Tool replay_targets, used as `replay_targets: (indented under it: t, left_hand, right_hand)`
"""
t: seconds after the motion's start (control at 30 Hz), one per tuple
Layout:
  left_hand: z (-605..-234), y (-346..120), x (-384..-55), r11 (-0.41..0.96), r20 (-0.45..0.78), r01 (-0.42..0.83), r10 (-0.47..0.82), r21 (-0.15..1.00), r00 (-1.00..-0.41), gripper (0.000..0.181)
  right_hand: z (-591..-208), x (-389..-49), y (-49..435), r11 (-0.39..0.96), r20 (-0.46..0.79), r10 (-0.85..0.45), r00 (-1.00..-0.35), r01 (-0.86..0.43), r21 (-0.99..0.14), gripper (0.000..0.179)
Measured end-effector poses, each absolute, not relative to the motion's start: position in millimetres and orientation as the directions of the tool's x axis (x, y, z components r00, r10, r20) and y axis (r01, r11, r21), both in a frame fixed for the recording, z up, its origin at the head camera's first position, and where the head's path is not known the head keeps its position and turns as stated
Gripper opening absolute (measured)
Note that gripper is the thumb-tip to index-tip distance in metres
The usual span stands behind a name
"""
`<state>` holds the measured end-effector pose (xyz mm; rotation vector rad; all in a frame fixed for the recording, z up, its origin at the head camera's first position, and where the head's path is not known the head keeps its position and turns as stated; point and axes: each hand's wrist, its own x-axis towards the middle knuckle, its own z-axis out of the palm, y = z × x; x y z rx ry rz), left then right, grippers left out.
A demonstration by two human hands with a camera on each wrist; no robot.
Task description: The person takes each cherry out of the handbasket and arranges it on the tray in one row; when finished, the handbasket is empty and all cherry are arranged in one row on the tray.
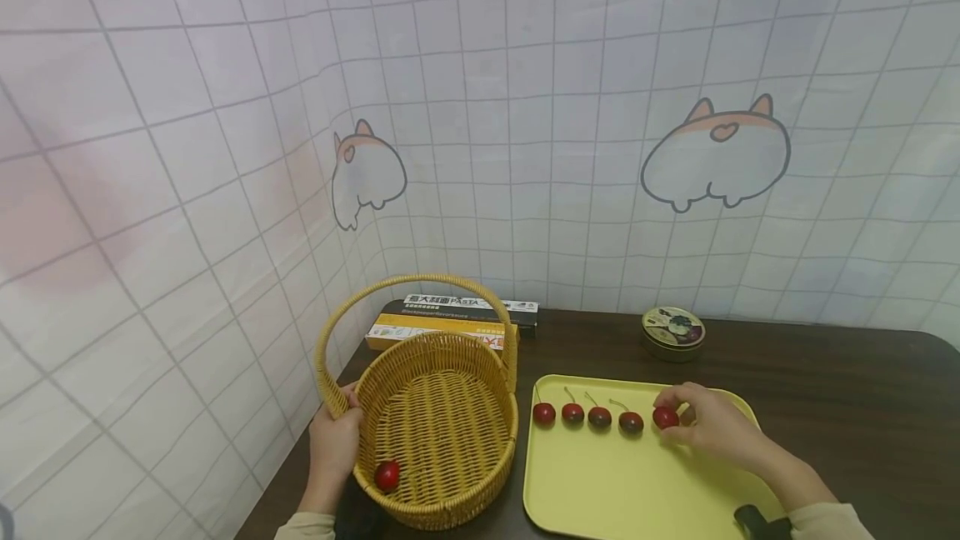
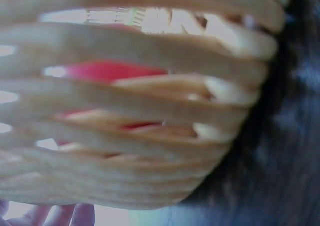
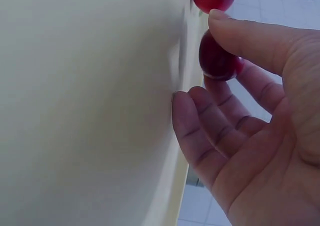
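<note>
A yellow wicker basket (image 1: 438, 407) with a hoop handle stands on the dark table, left of a yellow tray (image 1: 637, 482). One red cherry (image 1: 387, 475) lies inside the basket near its front wall; through the weave it shows as a red patch (image 2: 107, 71). My left hand (image 1: 335, 440) grips the basket's rim where the handle meets it. Several cherries (image 1: 572, 414) sit in a row on the tray. My right hand (image 1: 701, 423) pinches the rightmost cherry (image 1: 664, 417) between thumb and fingers; up close that cherry (image 3: 217, 58) is against the tray surface (image 3: 90, 106).
Two flat boxes (image 1: 457, 319) lie behind the basket against the wall. A round tin (image 1: 673, 332) stands behind the tray. A tiled cloth backdrop rises on the left and at the back. Bare dark table (image 1: 862, 407) extends to the right.
</note>
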<state>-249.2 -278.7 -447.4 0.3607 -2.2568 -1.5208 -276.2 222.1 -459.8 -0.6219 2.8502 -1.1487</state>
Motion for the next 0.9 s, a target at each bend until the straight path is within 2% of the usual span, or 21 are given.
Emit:
replay_targets:
  t: [0.27, 0.47, 0.9]
  left_hand:
    - [-447.3, -279.6, -247.9, 0.379, 0.170, -0.004, -0.425, 0.925, -0.889, 0.032]
    - [-447.6, -278.9, -247.5, 0.376, 0.175, 0.004, -0.423, 0.927, -0.889, 0.034]
    - [-448.7, -279.9, -248.8, 0.378, 0.184, 0.016, -0.415, 0.926, -0.891, 0.034]
  right_hand:
    - [-465.1, -279.5, 221.0, 0.649, 0.112, -0.384, -0.917, -0.354, -0.674, 0.036]
    - [-466.2, -277.5, 220.6, 0.660, 0.123, -0.398, -0.909, -0.376, -0.651, 0.036]
    - [-465.2, -275.8, 218.7, 0.677, 0.101, -0.369, -0.924, -0.341, -0.652, 0.041]
